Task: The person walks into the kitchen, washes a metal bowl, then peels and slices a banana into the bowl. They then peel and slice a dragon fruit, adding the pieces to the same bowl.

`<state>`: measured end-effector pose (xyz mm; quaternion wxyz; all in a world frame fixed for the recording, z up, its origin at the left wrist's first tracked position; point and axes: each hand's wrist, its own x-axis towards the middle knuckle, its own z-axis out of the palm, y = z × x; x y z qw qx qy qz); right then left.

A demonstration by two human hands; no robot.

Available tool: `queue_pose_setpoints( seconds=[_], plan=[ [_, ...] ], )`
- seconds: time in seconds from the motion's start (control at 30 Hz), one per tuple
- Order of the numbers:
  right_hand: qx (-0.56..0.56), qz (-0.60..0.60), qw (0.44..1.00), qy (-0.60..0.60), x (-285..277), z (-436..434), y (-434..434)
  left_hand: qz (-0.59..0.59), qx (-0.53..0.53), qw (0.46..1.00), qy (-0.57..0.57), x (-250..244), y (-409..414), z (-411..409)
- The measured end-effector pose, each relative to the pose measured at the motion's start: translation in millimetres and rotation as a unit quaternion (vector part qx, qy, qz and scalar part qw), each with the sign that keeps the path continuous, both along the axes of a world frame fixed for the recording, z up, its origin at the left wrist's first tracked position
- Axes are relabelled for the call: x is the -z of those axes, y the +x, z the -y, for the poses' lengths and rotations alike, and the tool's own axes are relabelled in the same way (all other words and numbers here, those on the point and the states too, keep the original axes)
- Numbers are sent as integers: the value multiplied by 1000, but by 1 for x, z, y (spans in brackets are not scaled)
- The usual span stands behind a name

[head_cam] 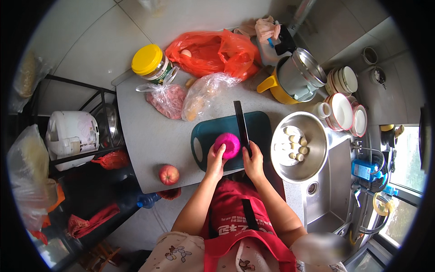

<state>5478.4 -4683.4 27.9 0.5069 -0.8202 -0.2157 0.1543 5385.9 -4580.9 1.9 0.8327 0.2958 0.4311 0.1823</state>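
My left hand (215,162) holds a round, bright magenta thing (232,144), with the thumb resting on its face. I cannot tell for certain whether it is a peeled fruit or vegetable. In my right hand (253,160), a dark knife (240,117) stands with its blade pointing away from me, just right of the magenta thing. Both hands are over a dark green cutting board (207,129) on the grey counter. To the right, a stainless steel bowl (317,163) contains several short, pale cylindrical pieces (295,139). A red apple (169,174) lies left of the board.
Behind the board lie a bag of pinkish minced meat (168,98), a clear plastic bag (204,98) and a red bag (204,51). A yellow-lidded jar (148,61), a yellow-handled pot (285,91) and stacked bowls (341,108) stand around. The sink (336,193) is at right, a rice cooker (73,136) at left.
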Motion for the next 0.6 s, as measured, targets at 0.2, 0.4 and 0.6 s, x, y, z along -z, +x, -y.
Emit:
queue_pose_setpoints(
  seconds=[0.2, 0.4, 0.6],
  plan=[
    [-40, 49, 998, -23, -2, -8, 13, -82, 4, 993, 88, -2, 14, 17],
    [-34, 55, 995, -70, -28, -12, 11, -172, 120, 877, 432, 15, -21, 7],
    [-9, 73, 991, -115, -57, 3, -15, -125, 241, 765, 584, -15, -1, -51]
  ],
)
